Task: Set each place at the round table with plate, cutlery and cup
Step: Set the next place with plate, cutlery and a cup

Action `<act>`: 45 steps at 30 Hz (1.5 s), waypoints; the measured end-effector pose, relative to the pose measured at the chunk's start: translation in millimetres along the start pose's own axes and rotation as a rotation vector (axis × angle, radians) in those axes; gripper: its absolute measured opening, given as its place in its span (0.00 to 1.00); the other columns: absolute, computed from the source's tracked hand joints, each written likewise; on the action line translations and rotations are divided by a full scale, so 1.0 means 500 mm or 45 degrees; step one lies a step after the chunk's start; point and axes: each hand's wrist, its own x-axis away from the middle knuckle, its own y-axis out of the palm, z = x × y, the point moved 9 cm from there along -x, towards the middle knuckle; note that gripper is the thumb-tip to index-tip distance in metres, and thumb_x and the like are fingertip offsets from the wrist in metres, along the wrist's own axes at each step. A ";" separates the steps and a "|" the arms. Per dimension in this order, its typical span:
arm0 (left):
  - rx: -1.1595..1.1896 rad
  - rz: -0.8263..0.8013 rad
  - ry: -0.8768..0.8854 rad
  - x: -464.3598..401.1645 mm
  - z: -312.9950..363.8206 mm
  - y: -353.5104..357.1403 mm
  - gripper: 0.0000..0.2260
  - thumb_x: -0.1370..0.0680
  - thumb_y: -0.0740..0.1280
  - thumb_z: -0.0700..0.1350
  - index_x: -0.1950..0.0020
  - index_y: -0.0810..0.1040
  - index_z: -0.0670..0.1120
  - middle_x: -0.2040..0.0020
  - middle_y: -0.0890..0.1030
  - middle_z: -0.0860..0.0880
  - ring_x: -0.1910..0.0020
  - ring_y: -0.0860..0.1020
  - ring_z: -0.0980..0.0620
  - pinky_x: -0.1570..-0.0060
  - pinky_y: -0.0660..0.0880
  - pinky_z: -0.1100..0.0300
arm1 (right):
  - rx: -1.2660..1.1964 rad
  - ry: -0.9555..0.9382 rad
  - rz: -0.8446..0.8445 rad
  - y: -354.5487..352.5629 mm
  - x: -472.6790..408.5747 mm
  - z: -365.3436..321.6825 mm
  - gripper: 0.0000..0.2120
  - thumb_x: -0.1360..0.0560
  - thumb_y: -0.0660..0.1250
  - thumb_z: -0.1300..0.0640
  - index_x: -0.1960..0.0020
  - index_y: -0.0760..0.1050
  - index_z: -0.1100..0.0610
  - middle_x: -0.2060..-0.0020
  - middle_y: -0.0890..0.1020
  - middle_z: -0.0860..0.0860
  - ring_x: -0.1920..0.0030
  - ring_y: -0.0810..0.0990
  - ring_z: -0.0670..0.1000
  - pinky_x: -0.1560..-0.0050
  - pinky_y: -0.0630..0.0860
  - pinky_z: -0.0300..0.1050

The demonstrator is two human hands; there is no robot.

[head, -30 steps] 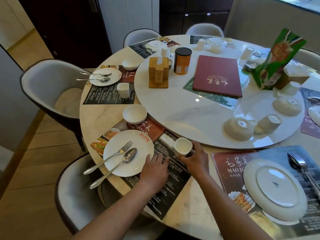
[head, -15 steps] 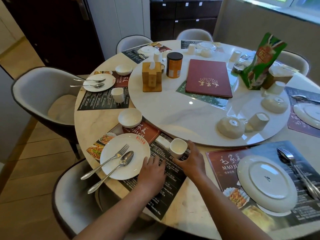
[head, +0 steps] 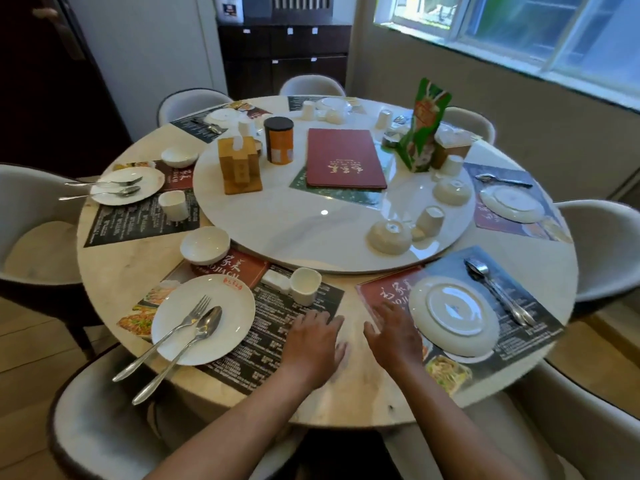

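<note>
At the lower centre of the frame, the left hand (head: 313, 344) and the right hand (head: 394, 336) lie side by side over the near edge of the round table (head: 114, 271), palms down, fingers loosely spread; neither one holds anything. The left hand is on the right edge of a dark placemat (head: 277, 337), and the right hand reaches the left edge of a red and blue placemat (head: 446, 268).

To the left of the left hand, a white plate (head: 225, 327) stands right side up on the dark placemat, with a fork (head: 173, 336) and a spoon (head: 187, 348) laid across it — their handles hang over the plate rim toward the lower left. Just above the left hand, a small white cup (head: 304, 285) stands upright on the same mat, beside a small white rest (head: 275, 281) (I cannot tell what it is for). A white bowl (head: 205, 244) sits open side up further to the upper left.

To the right of the right hand, close to its fingers, a second plate (head: 453, 315) lies upside down on the red and blue placemat. Further right on this mat some cutlery (head: 498, 292) lies together. On the turntable (head: 294, 230) above, an upside-down bowl (head: 389, 237) and an upside-down cup (head: 430, 220) stand near each other, not yet at this place.

At the left of the frame another place has its plate (head: 128, 185), cutlery and upright cup (head: 173, 205).
</note>
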 end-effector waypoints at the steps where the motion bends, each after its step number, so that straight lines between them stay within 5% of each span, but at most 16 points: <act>1: 0.006 0.014 0.017 -0.011 0.016 -0.002 0.20 0.20 0.60 0.59 0.31 0.72 0.53 0.39 0.78 0.50 0.39 0.74 0.48 0.37 0.70 0.50 | 0.034 0.005 0.005 -0.013 -0.003 0.014 0.20 0.22 0.66 0.49 0.31 0.74 0.48 0.32 0.75 0.48 0.34 0.73 0.53 0.38 0.72 0.49; 5: 0.019 0.073 0.062 -0.075 0.081 -0.019 0.20 0.21 0.62 0.59 0.31 0.73 0.52 0.39 0.78 0.48 0.39 0.74 0.47 0.39 0.72 0.50 | -0.076 0.067 0.104 -0.074 -0.038 0.084 0.13 0.24 0.68 0.53 0.40 0.80 0.51 0.41 0.81 0.50 0.40 0.77 0.54 0.48 0.73 0.47; 11: -0.022 0.063 0.075 -0.219 0.159 -0.035 0.24 0.21 0.66 0.57 0.28 0.69 0.51 0.34 0.75 0.45 0.35 0.72 0.44 0.37 0.71 0.48 | -0.025 0.136 0.045 -0.105 -0.136 0.188 0.23 0.24 0.69 0.46 0.30 0.74 0.47 0.28 0.73 0.49 0.29 0.69 0.53 0.34 0.71 0.51; 17: -0.193 -0.033 -0.017 -0.398 0.188 0.008 0.35 0.25 0.71 0.58 0.23 0.60 0.51 0.26 0.66 0.42 0.28 0.64 0.41 0.31 0.67 0.46 | 0.135 -0.051 -0.017 -0.123 -0.260 0.212 0.25 0.22 0.67 0.47 0.27 0.69 0.47 0.25 0.69 0.47 0.26 0.65 0.53 0.32 0.70 0.53; 24: -0.400 -0.183 0.021 -0.518 0.176 0.091 0.52 0.29 0.74 0.63 0.19 0.43 0.51 0.19 0.45 0.41 0.20 0.47 0.39 0.24 0.52 0.43 | 0.386 -0.188 -0.221 -0.071 -0.359 0.211 0.24 0.19 0.59 0.50 0.24 0.61 0.50 0.24 0.64 0.49 0.23 0.59 0.57 0.30 0.67 0.59; 29: -0.450 -0.148 0.071 -0.527 0.164 0.109 0.45 0.25 0.73 0.53 0.19 0.47 0.50 0.20 0.53 0.40 0.21 0.53 0.38 0.25 0.55 0.44 | 0.362 -0.153 -0.277 -0.057 -0.367 0.211 0.24 0.20 0.60 0.55 0.25 0.62 0.51 0.25 0.65 0.49 0.23 0.59 0.57 0.31 0.65 0.60; 35: -0.525 0.140 0.192 -0.488 0.178 0.083 0.23 0.28 0.69 0.41 0.32 0.76 0.46 0.46 0.78 0.38 0.46 0.78 0.35 0.47 0.77 0.44 | 0.347 -0.134 -0.257 -0.055 -0.363 0.211 0.24 0.20 0.60 0.55 0.24 0.61 0.50 0.25 0.64 0.48 0.23 0.59 0.57 0.30 0.65 0.60; 39: -0.577 0.201 0.272 -0.473 0.185 0.079 0.20 0.29 0.72 0.44 0.37 0.80 0.47 0.52 0.80 0.40 0.56 0.80 0.38 0.65 0.77 0.50 | 0.292 -0.079 -0.195 -0.050 -0.334 0.215 0.24 0.19 0.57 0.51 0.23 0.61 0.49 0.22 0.63 0.49 0.22 0.58 0.56 0.29 0.65 0.60; 43: -0.517 0.272 0.229 -0.435 0.184 0.031 0.21 0.25 0.58 0.45 0.33 0.79 0.47 0.52 0.79 0.41 0.61 0.78 0.42 0.72 0.73 0.55 | 0.299 -0.032 -0.149 -0.051 -0.267 0.222 0.27 0.20 0.61 0.47 0.22 0.61 0.48 0.21 0.61 0.48 0.21 0.58 0.55 0.28 0.63 0.58; 45: -0.419 0.260 0.168 -0.411 0.177 -0.010 0.20 0.25 0.63 0.45 0.33 0.77 0.48 0.52 0.80 0.43 0.61 0.78 0.43 0.72 0.73 0.56 | 0.316 -0.007 -0.168 -0.044 -0.230 0.227 0.29 0.21 0.63 0.45 0.22 0.61 0.48 0.21 0.61 0.48 0.21 0.58 0.56 0.27 0.63 0.57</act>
